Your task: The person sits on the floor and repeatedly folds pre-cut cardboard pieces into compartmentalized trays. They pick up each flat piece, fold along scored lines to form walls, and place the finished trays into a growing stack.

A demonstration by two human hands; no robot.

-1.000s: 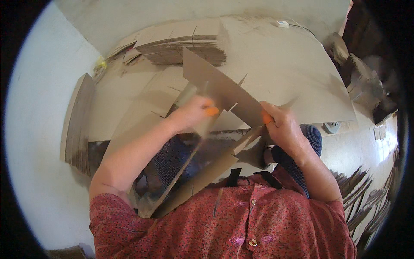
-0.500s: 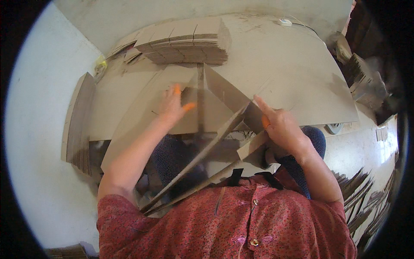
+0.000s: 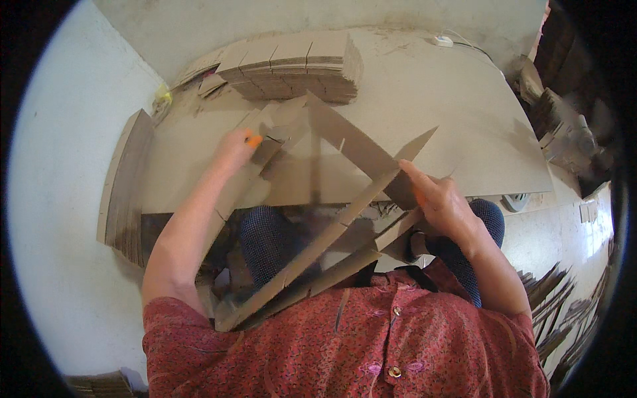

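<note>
My right hand point(image 3: 439, 199) is closed on a set of slotted cardboard strips point(image 3: 355, 139) where they cross, its index finger lying along the top edge. Two long strips of this set point(image 3: 312, 255) run down to the left toward my shirt. Orange covers show on fingertips of both hands. My left hand point(image 3: 237, 147) has its fingers curled at another cardboard strip point(image 3: 271, 158), which is smeared by motion and runs down beside my forearm. The fingers' undersides on that strip are hidden.
A neat stack of slotted cardboard strips point(image 3: 292, 66) lies at the back of the table point(image 3: 458, 119). Another stack point(image 3: 123, 192) stands against the left wall. At the right are a cardboard pile point(image 3: 561, 119) and several strips point(image 3: 547, 305) on the floor. A white socket point(image 3: 442, 41) trails a cable.
My left hand has drawn left and its fingers have curled from spread to closed at a strip. The crossed strips in my right hand have shifted and opened out slightly.
</note>
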